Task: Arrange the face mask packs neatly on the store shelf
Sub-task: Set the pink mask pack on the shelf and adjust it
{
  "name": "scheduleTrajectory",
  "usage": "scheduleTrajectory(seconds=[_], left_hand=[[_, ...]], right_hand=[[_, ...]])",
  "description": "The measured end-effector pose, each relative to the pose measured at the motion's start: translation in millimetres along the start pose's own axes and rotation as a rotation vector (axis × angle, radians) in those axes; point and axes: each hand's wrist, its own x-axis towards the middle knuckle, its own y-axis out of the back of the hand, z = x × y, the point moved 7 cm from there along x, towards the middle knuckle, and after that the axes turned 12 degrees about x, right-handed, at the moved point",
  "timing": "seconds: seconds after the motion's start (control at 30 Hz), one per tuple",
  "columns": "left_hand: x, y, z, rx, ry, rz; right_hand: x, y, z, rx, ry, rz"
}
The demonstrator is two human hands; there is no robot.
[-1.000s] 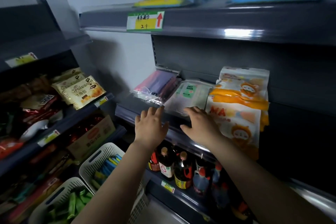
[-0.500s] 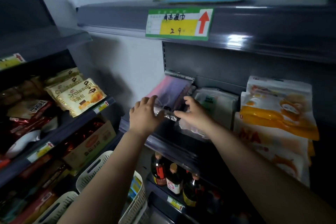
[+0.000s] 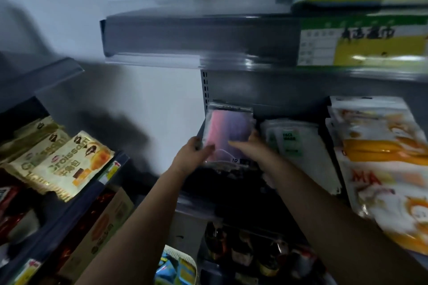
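Pink-purple mask pack (image 3: 228,133) sits centre frame, at the left end of the middle shelf (image 3: 196,206), stood up against the back panel with more packs of the same kind apparently stacked behind it. Left hand (image 3: 193,155) grips its left edge, thumb across the front film; right hand (image 3: 251,147) holds the right edge, fingers curled behind, thumb on the front. So both hands are clamped on the same pack, one per side. Judgement: clear plastic sleeve over soft folded masks, so light, floppy, slick film, will buckle if pinched at one corner or slide out of a loose grip. Not fragile. Best hold looks like what is in use: both long edges, low to mid height, so it stays flat while squared up. The stiffer sealed strip along the top is likely a good alternative pinch point. Just right of it, white pack with green label (image 3: 293,146), touching or nearly so; further right, big orange-and-white bags (image 3: 382,157). Frame is motion-blurred, fine finger detail unclear.
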Motion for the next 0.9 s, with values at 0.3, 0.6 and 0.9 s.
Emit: scheduleTrajectory(seconds=[0.3, 0.6, 0.9], left_hand=[[18, 1, -9, -0.341, 0.062, -0.098], [1, 15, -11, -0.553, -0.131, 0.044], [-41, 32, 42, -0.467, -0.513, 0.11]], right_hand=[[19, -17, 32, 0.503, -0.172, 0.061], [-8, -20, 10, 0.56, 0.007, 0.131], [-72, 24, -26, 0.608, 0.358, 0.116]])
